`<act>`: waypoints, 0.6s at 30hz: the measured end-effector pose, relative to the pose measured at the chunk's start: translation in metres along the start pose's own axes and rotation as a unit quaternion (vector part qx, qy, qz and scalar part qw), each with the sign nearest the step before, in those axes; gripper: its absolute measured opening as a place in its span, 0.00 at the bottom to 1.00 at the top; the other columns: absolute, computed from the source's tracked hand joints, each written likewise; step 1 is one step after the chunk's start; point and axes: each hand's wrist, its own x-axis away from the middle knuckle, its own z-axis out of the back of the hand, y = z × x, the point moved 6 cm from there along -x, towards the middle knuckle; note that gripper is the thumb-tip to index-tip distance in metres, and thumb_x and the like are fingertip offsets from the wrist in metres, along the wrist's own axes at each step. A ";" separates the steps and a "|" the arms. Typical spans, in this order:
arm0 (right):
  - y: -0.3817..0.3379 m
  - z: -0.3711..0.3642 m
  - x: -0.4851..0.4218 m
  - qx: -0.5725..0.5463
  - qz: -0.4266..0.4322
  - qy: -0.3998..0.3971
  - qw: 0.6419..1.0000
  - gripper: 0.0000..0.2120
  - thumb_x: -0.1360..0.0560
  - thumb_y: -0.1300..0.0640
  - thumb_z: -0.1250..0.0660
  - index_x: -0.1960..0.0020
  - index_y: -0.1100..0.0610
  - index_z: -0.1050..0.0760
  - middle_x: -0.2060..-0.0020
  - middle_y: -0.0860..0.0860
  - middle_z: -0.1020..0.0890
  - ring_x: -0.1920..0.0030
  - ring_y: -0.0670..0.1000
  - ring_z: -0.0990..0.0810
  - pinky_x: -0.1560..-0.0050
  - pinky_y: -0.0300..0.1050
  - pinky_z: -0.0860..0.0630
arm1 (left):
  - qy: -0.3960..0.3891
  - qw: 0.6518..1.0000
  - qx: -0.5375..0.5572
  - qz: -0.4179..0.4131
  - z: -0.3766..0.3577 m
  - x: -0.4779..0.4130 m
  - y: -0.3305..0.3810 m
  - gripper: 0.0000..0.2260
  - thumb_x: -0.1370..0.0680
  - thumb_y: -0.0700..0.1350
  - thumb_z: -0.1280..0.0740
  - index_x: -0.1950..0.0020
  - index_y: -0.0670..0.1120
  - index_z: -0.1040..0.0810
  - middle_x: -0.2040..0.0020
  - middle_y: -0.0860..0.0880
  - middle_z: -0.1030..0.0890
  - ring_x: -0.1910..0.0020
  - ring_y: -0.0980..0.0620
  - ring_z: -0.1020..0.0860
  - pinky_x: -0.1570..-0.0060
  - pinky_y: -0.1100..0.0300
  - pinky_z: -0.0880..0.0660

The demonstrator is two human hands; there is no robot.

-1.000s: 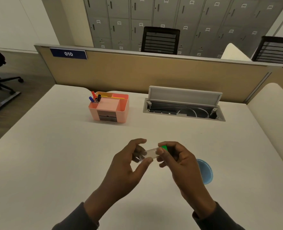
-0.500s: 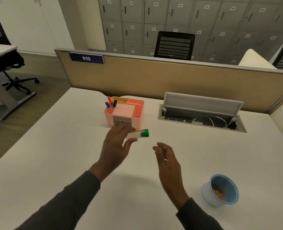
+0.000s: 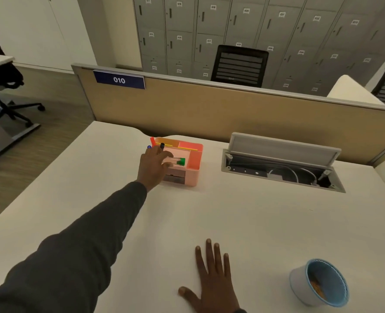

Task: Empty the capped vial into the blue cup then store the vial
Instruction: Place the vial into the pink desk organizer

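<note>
My left hand (image 3: 152, 166) is stretched out over the pink desk organiser (image 3: 191, 175) at the far middle of the table. Its fingertips pinch a clear vial with a green cap (image 3: 179, 161), which lies sideways just above the organiser's front compartment. My right hand (image 3: 212, 280) lies flat on the table near me, palm down, fingers spread, holding nothing. The blue cup (image 3: 320, 283) stands at the near right with brownish-orange contents inside.
Pens (image 3: 156, 143) stand in the organiser's back left slot. An open cable tray (image 3: 282, 163) with its lid raised is set into the table at the far right. A tan partition (image 3: 232, 107) runs along the far edge. Office chairs and lockers lie beyond.
My left hand carried the capped vial away from my right hand and forward to the organiser. My right hand let go of it and dropped flat onto the table.
</note>
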 end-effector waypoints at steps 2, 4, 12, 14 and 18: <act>0.000 -0.001 -0.001 0.011 -0.002 0.003 1.000 0.51 0.30 0.20 0.45 0.20 0.55 0.42 0.20 0.61 0.42 0.20 0.59 0.49 0.30 0.65 0.47 | -0.018 1.000 -0.007 -0.004 -0.008 -0.005 -0.004 0.11 0.22 0.45 0.30 0.40 0.49 0.18 0.36 0.43 0.21 0.39 0.42 0.25 0.41 0.46 0.27; 0.000 -0.002 0.000 0.015 -0.004 -0.004 1.000 0.52 0.30 0.20 0.45 0.20 0.55 0.42 0.20 0.61 0.42 0.21 0.59 0.49 0.30 0.64 0.47 | -0.029 1.000 -0.009 -0.008 -0.013 -0.005 -0.007 0.11 0.21 0.46 0.31 0.39 0.49 0.18 0.35 0.43 0.22 0.38 0.42 0.25 0.40 0.45 0.27; 0.002 -0.005 0.000 0.010 -0.002 -0.001 1.000 0.52 0.30 0.20 0.45 0.19 0.54 0.45 0.19 0.60 0.45 0.20 0.59 0.52 0.29 0.64 0.50 | -0.054 0.998 -0.024 -0.007 -0.021 -0.006 -0.017 0.13 0.19 0.48 0.33 0.36 0.50 0.19 0.36 0.42 0.22 0.38 0.41 0.25 0.40 0.44 0.27; 0.001 -0.005 -0.001 0.009 0.000 0.005 1.000 0.52 0.29 0.20 0.45 0.18 0.54 0.47 0.19 0.60 0.47 0.20 0.58 0.54 0.28 0.64 0.51 | -0.065 0.997 -0.029 -0.009 -0.022 -0.004 -0.016 0.14 0.19 0.48 0.34 0.34 0.50 0.20 0.36 0.42 0.22 0.37 0.41 0.25 0.38 0.43 0.28; 0.002 -0.007 -0.001 -0.002 0.000 0.002 1.000 0.52 0.29 0.20 0.46 0.18 0.53 0.49 0.19 0.59 0.50 0.20 0.57 0.58 0.28 0.64 0.55 | -0.075 0.996 -0.041 -0.015 -0.022 -0.003 -0.016 0.17 0.19 0.47 0.34 0.30 0.51 0.24 0.34 0.41 0.23 0.35 0.41 0.26 0.36 0.42 0.29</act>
